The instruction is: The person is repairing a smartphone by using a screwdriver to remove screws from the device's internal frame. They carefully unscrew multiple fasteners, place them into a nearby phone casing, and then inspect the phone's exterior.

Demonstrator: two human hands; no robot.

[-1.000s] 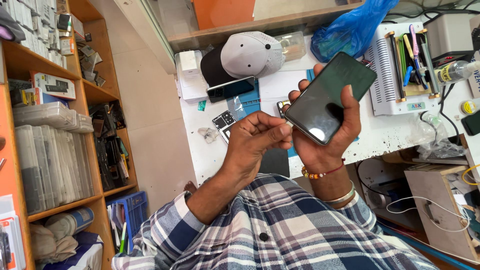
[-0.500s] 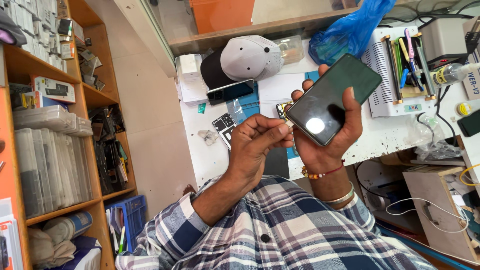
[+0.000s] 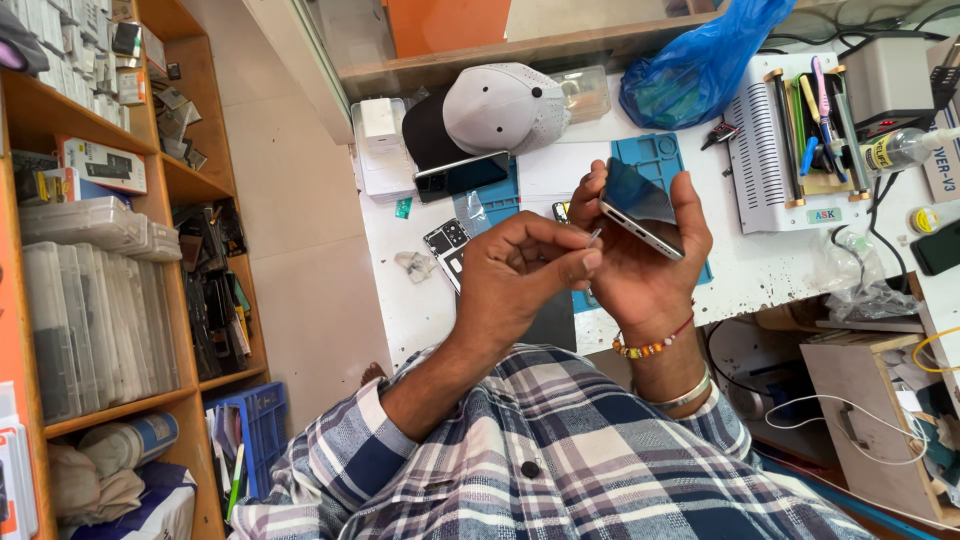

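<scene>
I judge we're at pin entry: my right hand clasps the phone edge-up, my left hand pinches a pin, which next needs careful aiming at the phone's edge.

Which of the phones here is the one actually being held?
The dark phone tilted edge-on in the right hand; the other phone lies flat by the cap.

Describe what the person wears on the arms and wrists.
Both arms wear a checked shirt in blue, white and grey. The sleeve behind the left hand is rolled up, showing dark blue lining. Behind the right hand sit a red-threaded bracelet of coloured beads and a plain silver bangle.
</scene>
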